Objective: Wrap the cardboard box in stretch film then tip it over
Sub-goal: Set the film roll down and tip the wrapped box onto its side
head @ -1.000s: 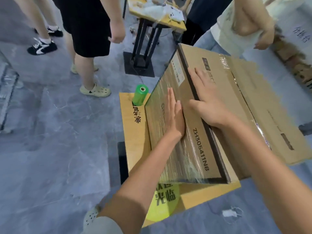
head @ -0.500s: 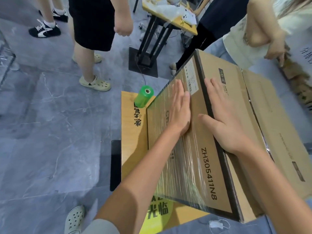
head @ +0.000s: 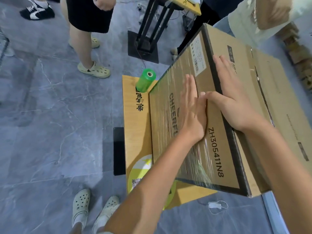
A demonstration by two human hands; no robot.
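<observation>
Well, from the head camera I look down on the big cardboard box (head: 273,105). It fills the picture from the middle out to 3 o'clock. It sits on a low wooden board (head: 135,129) and looks tipped, with one long side turned up at me. Shiny stretch film (head: 162,135) covers that side. I cannot tell if the film goes all the way round.

My left hand (head: 192,112) lies flat on the film, near the middle of the picture. Its fingers are straight and close together, and it holds nothing. My right hand (head: 236,102) lies just beside it, toward 3 o'clock, flat over the dark strip along the box edge. Its fingers are straight too, its thumb touches my left hand, and it holds nothing.

The green roll (head: 145,81) stands on the board at 10 o'clock from my left hand, just beside the far corner of the box. A black stand (head: 146,34) is on the floor at 12 o'clock.

I think the wrapping part is done or nearly done, and the tipping part is the job now. Next I should push with both flat hands, slow and even, so the box turns over its bottom edge and does not slide off the board. The roll is close, so the box could knock it.
</observation>
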